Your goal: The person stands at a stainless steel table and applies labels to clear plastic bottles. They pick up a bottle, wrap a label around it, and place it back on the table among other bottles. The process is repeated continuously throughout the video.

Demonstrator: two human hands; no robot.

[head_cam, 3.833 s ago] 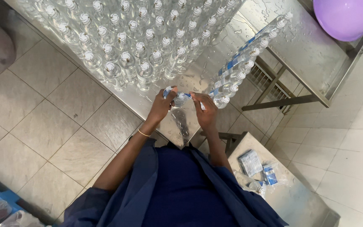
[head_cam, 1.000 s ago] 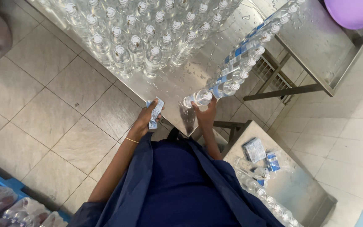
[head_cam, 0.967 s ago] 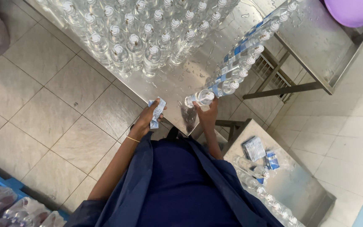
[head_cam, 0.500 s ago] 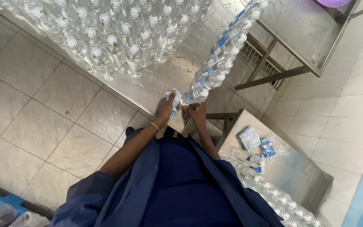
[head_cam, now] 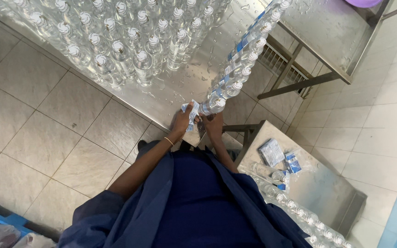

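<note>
**A:** Start wide: the wet steel tabletop (head_cam: 171, 98) is carrying the same big crowd of clear capped bottles (head_cam: 120, 46) as a second ago, and the row of labelled bottles (head_cam: 242, 59) running up its right side hasn't shifted either. What has changed is you. You've moved closer in, and both of your hands have come together at the near end of that row.

**B:** So where were they a second ago?

**A:** Apart. Your left hand (head_cam: 182, 121) was held off to the side with the bundle of blue-and-white labels (head_cam: 191, 112), and your right hand (head_cam: 213, 123) was alone at the bottle. Now the labels are right against the nearest bottle (head_cam: 214, 104), which lies at the front edge of the tabletop as the end one of the row.

**B:** And the grips?

**A:** Your left hand is closed around the labels. Your right hand is wrapped on the bottle from below, steadying it. Judging by that, you've gone from fetching a label to fitting one on.

**B:** Anything else nearby?

**A:** The small steel stand (head_cam: 318, 183) to your right has spare label packs (head_cam: 272, 151) and a few more bottles (head_cam: 272, 177) on it, all lying where they did before.
</note>
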